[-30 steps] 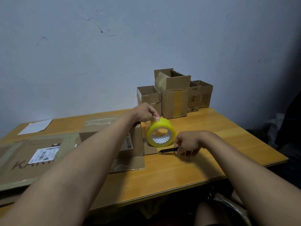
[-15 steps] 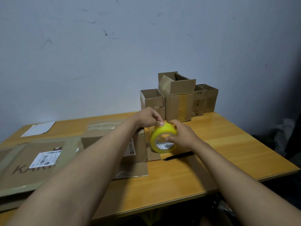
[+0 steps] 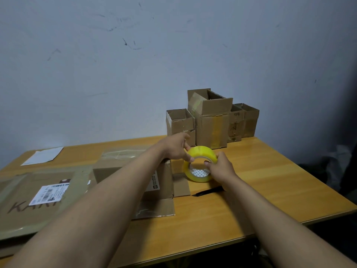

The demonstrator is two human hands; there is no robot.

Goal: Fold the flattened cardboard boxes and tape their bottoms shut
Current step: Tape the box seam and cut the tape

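A yellow roll of packing tape (image 3: 199,154) is held upright above the wooden table (image 3: 260,182), just right of a folded cardboard box (image 3: 164,176) with loose flaps. My left hand (image 3: 174,147) grips the roll's upper left rim. My right hand (image 3: 220,167) grips its right side, fingers curled over the rim and into the core. A large flattened cardboard box (image 3: 29,200) with a shipping label lies at the left.
A black utility knife (image 3: 209,190) lies on the table below my right hand. Several open-topped folded boxes (image 3: 211,120) stand against the wall at the back. A white paper (image 3: 43,155) lies at the far left corner.
My right hand left the black knife on the table and rose to grip the tape roll's right side. My left hand kept its grip on the roll.
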